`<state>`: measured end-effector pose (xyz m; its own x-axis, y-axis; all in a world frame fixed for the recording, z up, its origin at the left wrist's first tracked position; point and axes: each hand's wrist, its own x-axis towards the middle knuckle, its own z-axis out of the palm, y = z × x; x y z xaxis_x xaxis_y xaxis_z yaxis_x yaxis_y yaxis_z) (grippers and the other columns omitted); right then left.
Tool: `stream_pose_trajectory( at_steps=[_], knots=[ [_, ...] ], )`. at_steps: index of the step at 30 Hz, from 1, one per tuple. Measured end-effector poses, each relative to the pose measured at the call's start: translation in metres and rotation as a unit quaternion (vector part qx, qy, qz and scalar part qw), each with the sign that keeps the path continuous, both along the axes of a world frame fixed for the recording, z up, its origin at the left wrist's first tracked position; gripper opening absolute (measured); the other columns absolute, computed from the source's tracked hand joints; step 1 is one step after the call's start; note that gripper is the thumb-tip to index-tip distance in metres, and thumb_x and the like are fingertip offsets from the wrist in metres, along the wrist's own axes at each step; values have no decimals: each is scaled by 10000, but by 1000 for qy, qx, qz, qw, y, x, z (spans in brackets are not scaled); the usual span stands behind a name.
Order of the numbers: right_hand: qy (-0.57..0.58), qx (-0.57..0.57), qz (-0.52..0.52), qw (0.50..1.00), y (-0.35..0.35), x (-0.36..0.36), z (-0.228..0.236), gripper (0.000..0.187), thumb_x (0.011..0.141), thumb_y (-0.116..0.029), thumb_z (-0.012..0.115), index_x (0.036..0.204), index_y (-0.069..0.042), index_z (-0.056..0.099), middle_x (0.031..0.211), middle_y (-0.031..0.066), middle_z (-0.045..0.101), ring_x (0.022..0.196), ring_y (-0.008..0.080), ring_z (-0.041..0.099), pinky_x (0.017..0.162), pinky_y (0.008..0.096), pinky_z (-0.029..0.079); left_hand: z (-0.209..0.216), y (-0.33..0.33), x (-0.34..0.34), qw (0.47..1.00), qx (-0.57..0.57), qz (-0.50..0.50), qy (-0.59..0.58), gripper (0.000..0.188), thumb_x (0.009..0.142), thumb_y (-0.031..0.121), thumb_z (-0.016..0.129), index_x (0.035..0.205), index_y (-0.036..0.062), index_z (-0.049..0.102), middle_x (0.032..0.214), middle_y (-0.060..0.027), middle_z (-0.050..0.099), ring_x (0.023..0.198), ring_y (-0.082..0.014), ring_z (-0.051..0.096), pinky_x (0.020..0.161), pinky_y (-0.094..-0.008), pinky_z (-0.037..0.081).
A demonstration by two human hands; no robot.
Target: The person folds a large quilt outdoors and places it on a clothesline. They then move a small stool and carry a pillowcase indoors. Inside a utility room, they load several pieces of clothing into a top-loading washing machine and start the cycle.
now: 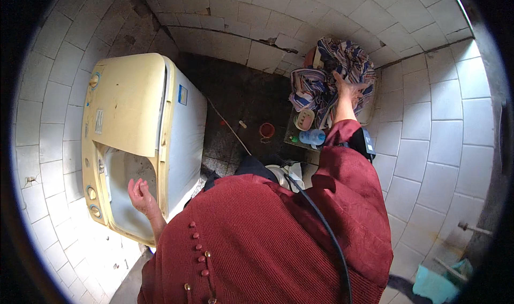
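My right hand (350,91) reaches to a heap of striped cloth (347,60) in blue, white and brown at the far right. Its thumb and fingers are spread over the fabric, and no grip on it shows. My left hand (142,199) is held above the tub opening (126,170) of a yellowed washing machine (128,98) on the left. The fingers there are loosely bent, a little apart, with nothing seen in them. Part of the machine's top is covered by a lid, and the tub shows a pale inside.
Beside the cloth are a pink soap dish (305,120) and a clear blue plastic bottle (312,138). A small red container (266,130) stands on the dark floor, near a pale cord (230,126). White tiled walls (428,122) enclose the space. A metal tap (474,228) juts out at right.
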<state>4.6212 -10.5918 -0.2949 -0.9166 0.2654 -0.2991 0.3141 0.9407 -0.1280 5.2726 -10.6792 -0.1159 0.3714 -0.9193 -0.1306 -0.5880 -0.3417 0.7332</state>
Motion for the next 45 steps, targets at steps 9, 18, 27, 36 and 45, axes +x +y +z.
stream_pose_trajectory(
  at_steps=[9,18,27,36,45],
  knots=[
    [70,-79,64,992,40,-58,-37,992,486,-456,845,1220,62,425,1137,278,581,1075,406,563,918,459,442,-7,7,-76,1000,-10,-7,14,386,929,35,495,1300,-12,403,1083,-178,608,926,-214,608,848,-298,501],
    [184,-546,36,817,62,-119,50,481,584,-1,780,1001,80,557,927,133,631,697,197,611,616,327,537,-32,-18,-133,962,-143,-232,-24,404,869,-25,566,1258,-32,457,989,-149,649,851,-201,643,747,-279,540],
    [201,-668,201,688,23,-75,256,459,741,-89,710,1139,73,550,1049,170,624,842,256,641,728,343,548,-28,-12,-245,882,-88,-461,51,468,771,-36,619,1227,26,533,965,-129,673,785,-167,669,710,-268,546],
    [228,-698,457,501,-20,-8,400,452,791,-237,621,1121,69,590,1110,213,613,933,306,627,892,400,504,-38,-29,-295,815,-30,-559,152,947,721,258,795,1457,151,208,1317,-174,484,1140,-298,544,918,-395,485],
    [48,-685,599,413,-159,255,432,454,800,-239,636,1144,54,588,1087,181,630,925,269,623,871,379,498,63,14,-242,649,60,-368,663,646,770,97,730,1324,71,398,1198,-60,551,1056,-153,529,927,-319,456]
  ],
)
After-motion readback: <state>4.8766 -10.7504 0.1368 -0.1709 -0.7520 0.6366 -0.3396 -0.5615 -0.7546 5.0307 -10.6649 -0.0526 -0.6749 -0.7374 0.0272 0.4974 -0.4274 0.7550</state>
